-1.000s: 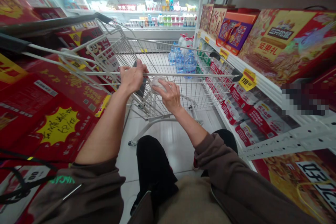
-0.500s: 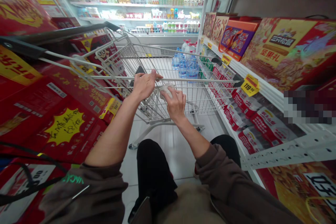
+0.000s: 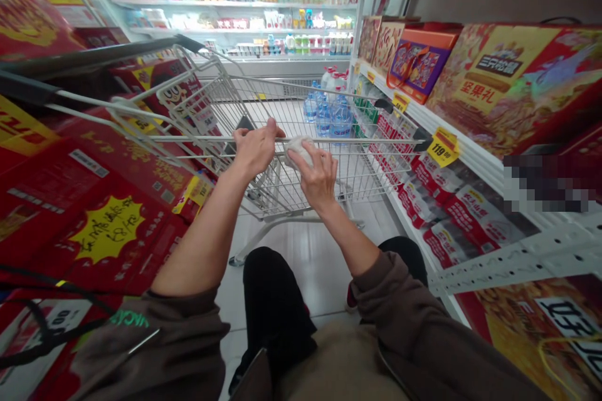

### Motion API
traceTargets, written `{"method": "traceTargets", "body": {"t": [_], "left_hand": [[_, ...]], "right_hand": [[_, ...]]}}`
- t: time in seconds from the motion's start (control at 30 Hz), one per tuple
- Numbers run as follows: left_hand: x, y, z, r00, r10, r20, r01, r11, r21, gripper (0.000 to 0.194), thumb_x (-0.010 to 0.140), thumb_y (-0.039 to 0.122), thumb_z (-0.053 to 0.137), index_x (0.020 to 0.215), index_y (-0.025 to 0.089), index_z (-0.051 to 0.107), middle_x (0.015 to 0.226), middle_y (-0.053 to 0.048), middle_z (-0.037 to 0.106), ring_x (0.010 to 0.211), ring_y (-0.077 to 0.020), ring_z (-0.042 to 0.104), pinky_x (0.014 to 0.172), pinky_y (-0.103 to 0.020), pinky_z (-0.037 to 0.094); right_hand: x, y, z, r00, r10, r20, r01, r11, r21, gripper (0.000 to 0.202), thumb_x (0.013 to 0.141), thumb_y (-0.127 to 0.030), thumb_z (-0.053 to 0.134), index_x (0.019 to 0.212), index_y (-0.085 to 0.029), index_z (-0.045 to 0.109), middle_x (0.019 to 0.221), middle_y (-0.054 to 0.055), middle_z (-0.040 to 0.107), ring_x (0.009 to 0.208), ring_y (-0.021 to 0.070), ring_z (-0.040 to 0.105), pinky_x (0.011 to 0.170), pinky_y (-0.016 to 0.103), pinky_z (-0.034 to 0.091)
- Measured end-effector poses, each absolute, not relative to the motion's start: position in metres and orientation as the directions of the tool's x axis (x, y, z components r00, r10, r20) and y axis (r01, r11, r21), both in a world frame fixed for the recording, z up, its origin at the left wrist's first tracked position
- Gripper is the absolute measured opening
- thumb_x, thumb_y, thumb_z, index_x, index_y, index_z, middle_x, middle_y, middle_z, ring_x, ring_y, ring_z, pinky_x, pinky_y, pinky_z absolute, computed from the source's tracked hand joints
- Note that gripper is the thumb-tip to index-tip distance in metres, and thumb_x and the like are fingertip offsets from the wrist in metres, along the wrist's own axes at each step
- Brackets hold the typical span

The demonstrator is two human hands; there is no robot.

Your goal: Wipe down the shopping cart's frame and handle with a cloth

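Nearest, the person's brown fabric sleeves reach forward above bent knees in black trousers. Between and ahead of the knees lies a strip of pale, shiny tiled floor, bare up to the cart's lower frame.

The right grip is closed around a crumpled whitish cloth, which sits at the upper edge of a silver wire shopping cart, against its long side rail. Just beside it, the left grip lies over the same rail with the thumb raised; its fingers are partly hidden, so how tightly they close cannot be told. A small gap separates the hands, and the rail runs free to the right of the cloth.

The cart stands crosswise, its dark grey handle overhanging stacked red cardboard boxes on the left. Its other end comes close to the edge of a white perforated metal shelf, leaving little open room there. That shelf unit holds red-labelled bottle packs below colourful gift boxes.

Beyond the cart, clear blue-tinted water bottles stand on the floor before a bright white refrigerated display case.
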State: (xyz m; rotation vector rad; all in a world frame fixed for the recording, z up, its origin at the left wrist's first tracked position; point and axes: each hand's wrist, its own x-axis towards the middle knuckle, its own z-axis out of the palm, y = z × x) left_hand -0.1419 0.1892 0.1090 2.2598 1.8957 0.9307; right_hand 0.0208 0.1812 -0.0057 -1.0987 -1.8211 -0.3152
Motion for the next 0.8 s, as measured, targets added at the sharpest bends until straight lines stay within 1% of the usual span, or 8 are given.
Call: {"method": "traceTargets", "body": {"t": [0.1, 0.2, 0.27, 0.47, 0.53, 0.67, 0.73, 0.8], "left_hand": [[-0.134, 0.185, 0.103, 0.169, 0.87, 0.462, 0.876, -0.348, 0.334, 0.088, 0.104, 0.062, -0.004, 0.141, 0.024, 0.066, 0.13, -0.01, 0.075, 0.132, -0.0272, 0.061, 0.123, -0.056, 0.027], [-0.132, 0.185, 0.096, 0.209, 0.858, 0.469, 0.883, -0.373, 0.287, 0.087, 0.105, 0.06, -0.003, 0.134, 0.026, 0.072, 0.13, -0.008, 0.074, 0.133, -0.0249, 0.06, 0.127, -0.053, 0.023], [-0.132, 0.187, 0.094, 0.192, 0.853, 0.485, 0.89, -0.359, 0.28, 0.089, 0.105, 0.06, -0.004, 0.127, 0.027, 0.076, 0.126, -0.007, 0.074, 0.131, -0.0251, 0.061, 0.128, -0.053, 0.022], [-0.126, 0.186, 0.098, 0.165, 0.863, 0.477, 0.91, -0.32, 0.263, 0.097, 0.102, 0.065, -0.009, 0.119, 0.025, 0.078, 0.119, -0.009, 0.073, 0.127, -0.0294, 0.061, 0.128, -0.06, 0.018], [-0.125, 0.184, 0.099, 0.154, 0.869, 0.469, 0.914, -0.306, 0.267, 0.098, 0.102, 0.064, -0.01, 0.12, 0.025, 0.078, 0.121, -0.009, 0.072, 0.129, -0.0291, 0.061, 0.13, -0.059, 0.016], [-0.125, 0.183, 0.104, 0.136, 0.887, 0.44, 0.913, -0.285, 0.291, 0.097, 0.102, 0.064, -0.009, 0.119, 0.024, 0.078, 0.129, -0.009, 0.072, 0.132, -0.0286, 0.06, 0.13, -0.058, 0.017], [-0.121, 0.185, 0.106, 0.113, 0.898, 0.426, 0.914, -0.262, 0.309, 0.098, 0.102, 0.065, -0.009, 0.115, 0.023, 0.078, 0.128, -0.01, 0.073, 0.131, -0.0289, 0.061, 0.13, -0.058, 0.02], [-0.113, 0.188, 0.106, 0.112, 0.897, 0.428, 0.908, -0.267, 0.322, 0.098, 0.102, 0.065, -0.009, 0.117, 0.022, 0.077, 0.128, -0.01, 0.074, 0.13, -0.0285, 0.062, 0.129, -0.057, 0.021]], "right_hand": [[0.016, 0.19, -0.017, -0.144, 0.562, 0.815, 0.795, 0.556, -0.242, 0.042, 0.103, -0.018, 0.053, 0.136, -0.038, 0.069, 0.152, 0.007, 0.06, 0.133, 0.0298, 0.049, 0.104, 0.051, 0.046], [0.015, 0.189, -0.027, -0.13, 0.661, 0.739, 0.826, 0.485, -0.288, 0.042, 0.104, -0.017, 0.051, 0.136, -0.038, 0.068, 0.153, 0.009, 0.058, 0.131, 0.0302, 0.052, 0.103, 0.052, 0.047], [0.018, 0.185, -0.025, -0.122, 0.682, 0.721, 0.833, 0.466, -0.299, 0.045, 0.103, -0.014, 0.049, 0.138, -0.038, 0.067, 0.155, 0.009, 0.057, 0.128, 0.0298, 0.054, 0.101, 0.052, 0.049], [0.025, 0.194, -0.015, -0.122, 0.535, 0.836, 0.804, 0.548, -0.233, 0.047, 0.104, -0.016, 0.049, 0.141, -0.041, 0.065, 0.157, 0.004, 0.055, 0.14, 0.0291, 0.045, 0.108, 0.052, 0.044], [0.029, 0.197, -0.024, -0.141, 0.559, 0.817, 0.814, 0.535, -0.225, 0.046, 0.104, -0.015, 0.05, 0.137, -0.041, 0.068, 0.154, 0.004, 0.058, 0.136, 0.028, 0.048, 0.105, 0.049, 0.046], [0.041, 0.188, -0.036, -0.105, 0.628, 0.771, 0.829, 0.484, -0.28, 0.046, 0.101, -0.01, 0.052, 0.129, -0.039, 0.073, 0.145, 0.005, 0.064, 0.115, 0.0252, 0.056, 0.095, 0.044, 0.049], [0.045, 0.185, -0.031, -0.083, 0.605, 0.792, 0.821, 0.492, -0.289, 0.048, 0.1, -0.01, 0.051, 0.132, -0.04, 0.071, 0.147, 0.004, 0.063, 0.117, 0.0253, 0.055, 0.096, 0.045, 0.048], [0.047, 0.188, -0.026, -0.058, 0.564, 0.824, 0.813, 0.505, -0.289, 0.049, 0.102, -0.011, 0.049, 0.136, -0.042, 0.068, 0.152, 0.003, 0.058, 0.125, 0.0262, 0.053, 0.101, 0.046, 0.047]]}}
